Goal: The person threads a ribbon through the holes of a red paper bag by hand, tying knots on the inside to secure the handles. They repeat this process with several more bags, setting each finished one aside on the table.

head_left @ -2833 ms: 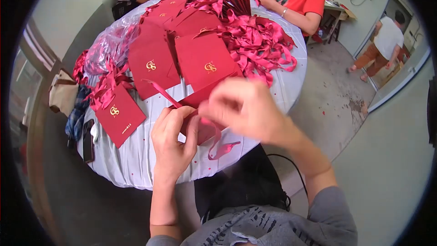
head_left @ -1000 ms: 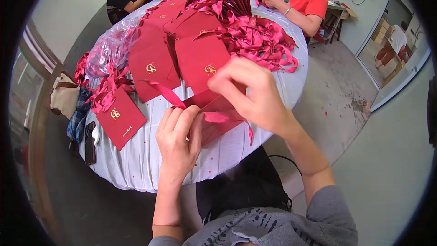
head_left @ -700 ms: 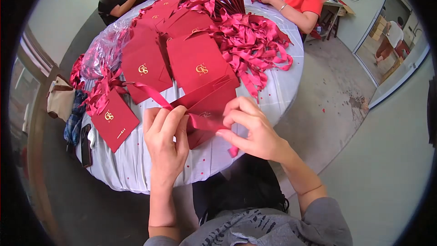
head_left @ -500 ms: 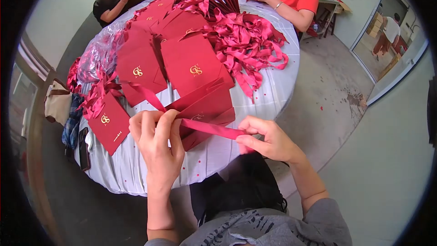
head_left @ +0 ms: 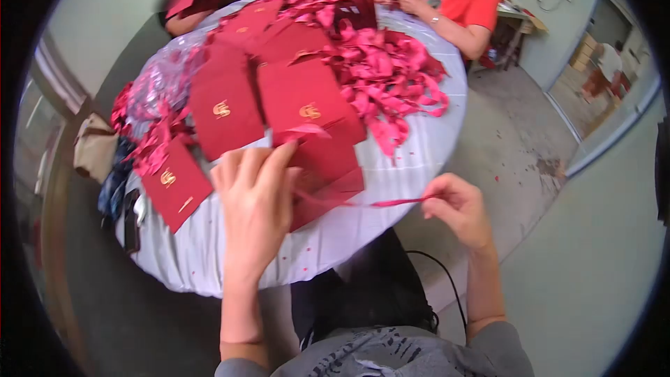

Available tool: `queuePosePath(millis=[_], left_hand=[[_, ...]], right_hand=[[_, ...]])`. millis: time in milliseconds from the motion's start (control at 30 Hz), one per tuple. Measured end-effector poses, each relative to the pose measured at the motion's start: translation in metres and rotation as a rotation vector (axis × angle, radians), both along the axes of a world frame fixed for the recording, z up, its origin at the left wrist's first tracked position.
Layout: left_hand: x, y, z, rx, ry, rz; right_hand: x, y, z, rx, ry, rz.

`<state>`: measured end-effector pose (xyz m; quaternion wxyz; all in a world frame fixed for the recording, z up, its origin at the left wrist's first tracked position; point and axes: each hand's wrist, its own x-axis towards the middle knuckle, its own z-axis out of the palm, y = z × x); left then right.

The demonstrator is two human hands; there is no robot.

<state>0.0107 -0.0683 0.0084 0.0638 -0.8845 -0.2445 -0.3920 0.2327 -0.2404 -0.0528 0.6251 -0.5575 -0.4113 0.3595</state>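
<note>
A red ribbon (head_left: 399, 203) is stretched sideways between my hands, over the near edge of the table. My right hand (head_left: 457, 209) pinches one end of it, out beyond the table's edge. My left hand (head_left: 252, 199) is closed with its fingertips together, and a piece of the ribbon shows above them and to the right. Just behind and below the ribbon lies a dark red paper bag (head_left: 328, 160), partly covered by my left hand. Farther back are more red bags (head_left: 307, 91) with gold lettering. Another lettered bag (head_left: 178, 185) with pink ribbon lies to the left.
A heap of pink-red ribbons (head_left: 391, 77) covers the table's right side. Clear plastic wrap (head_left: 164, 80) lies at the left, and a dark phone (head_left: 131, 220) sits by the left edge. One person (head_left: 453, 0) in red works across the table; another (head_left: 188, 0) holds a bag.
My right hand has moved right, drawing the ribbon out longer and narrower. My left hand has shifted slightly up and right. The person at the back left has lowered the bag.
</note>
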Motion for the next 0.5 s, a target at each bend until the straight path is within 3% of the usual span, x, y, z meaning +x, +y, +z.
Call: queuePosePath(millis=[167,233,300,367,500], left_hand=[[0.012,0.009,-0.001,0.019,-0.044,-0.007],[0.016,0.011,0.001,-0.015,-0.032,-0.026],[0.020,0.001,0.014,-0.248,-0.031,0.013],[0.018,0.007,0.010,-0.284,-0.102,-0.098],[0.016,0.004,0.016,-0.280,-0.016,-0.088]], right_hand=[[-0.011,0.016,-0.002,0.309,0.210,-0.180],[-0.013,0.019,0.004,0.421,0.322,-0.069],[-0.018,0.027,0.013,0.553,0.441,0.015],[-0.023,0.035,0.015,0.671,0.558,0.148],[-0.033,0.049,0.022,0.556,0.412,0.186]])
